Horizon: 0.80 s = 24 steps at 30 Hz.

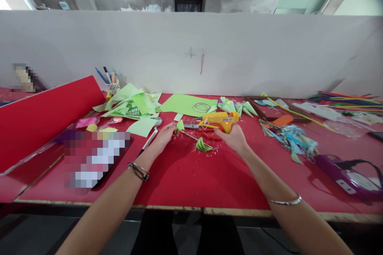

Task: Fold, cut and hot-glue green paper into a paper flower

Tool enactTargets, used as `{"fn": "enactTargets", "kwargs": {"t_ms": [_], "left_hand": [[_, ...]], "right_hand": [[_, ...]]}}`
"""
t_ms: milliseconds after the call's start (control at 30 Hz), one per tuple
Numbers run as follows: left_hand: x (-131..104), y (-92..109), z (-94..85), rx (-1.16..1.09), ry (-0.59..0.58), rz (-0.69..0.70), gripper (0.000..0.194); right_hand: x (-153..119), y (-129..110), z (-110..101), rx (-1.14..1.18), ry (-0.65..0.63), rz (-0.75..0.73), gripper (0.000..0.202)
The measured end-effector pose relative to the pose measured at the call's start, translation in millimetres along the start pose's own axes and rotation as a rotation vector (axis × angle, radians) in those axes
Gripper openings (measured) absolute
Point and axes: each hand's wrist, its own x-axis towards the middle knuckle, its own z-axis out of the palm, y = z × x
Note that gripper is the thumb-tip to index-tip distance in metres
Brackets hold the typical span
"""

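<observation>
My right hand [235, 139] is closed around the grip of a yellow hot glue gun [217, 118], whose nozzle points left toward my other hand. Pinched in the fingers of my left hand [164, 137] is a small piece of green paper [180, 126] at the end of a thin stick [189, 134]. The stick slants down to the right, and a pleated green paper leaf [203, 145] sits near its far end. Beneath the glue gun lie scissors [191, 126], partly covered, and a red-handled tool [212, 135]. Pale glue strands and scraps are scattered around them.
Green paper sheets [134, 105] pile up at the back left, near a pen cup [113, 86]. A tape roll [202, 107] and green paper cones [236, 105] lie behind the glue gun. Tassels [295, 139] and a purple device [348, 177] are on the right; a white pen [149, 141] lies left.
</observation>
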Motion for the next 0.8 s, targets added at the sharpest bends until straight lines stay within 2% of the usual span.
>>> {"fn": "enactTargets", "kwargs": {"t_ms": [67, 167, 267, 433, 533, 667, 800], "left_hand": [[0.3, -2.6, -2.5, 0.181, 0.02, 0.113, 0.015], [-2.3, -4.7, -2.0, 0.484, 0.084, 0.383, 0.01], [-8.5, -5.8, 6.1, 0.629, 0.096, 0.599, 0.014], [-20.0, -9.8, 23.4, 0.795, -0.328, 0.707, 0.043], [-25.4, -9.3, 27.4, 0.965, -0.479, 0.784, 0.049], [-29.9, -5.2, 28.7, 1.158, -0.537, 0.842, 0.044], [-28.0, -5.8, 30.8, 1.311, -0.506, 0.909, 0.024]], "right_hand": [[2.2, 1.0, -1.9, 0.045, 0.027, 0.036, 0.024], [4.1, 2.3, -3.6, 0.101, 0.04, 0.074, 0.025], [4.8, 4.4, -3.9, 0.153, 0.041, 0.094, 0.028], [6.1, 9.3, -3.3, 0.214, 0.051, 0.117, 0.032], [7.6, 11.6, -3.3, 0.219, 0.058, 0.122, 0.033], [8.7, 12.7, -3.2, 0.216, 0.069, 0.13, 0.032], [9.0, 13.1, -2.3, 0.244, 0.05, 0.13, 0.032]]}}
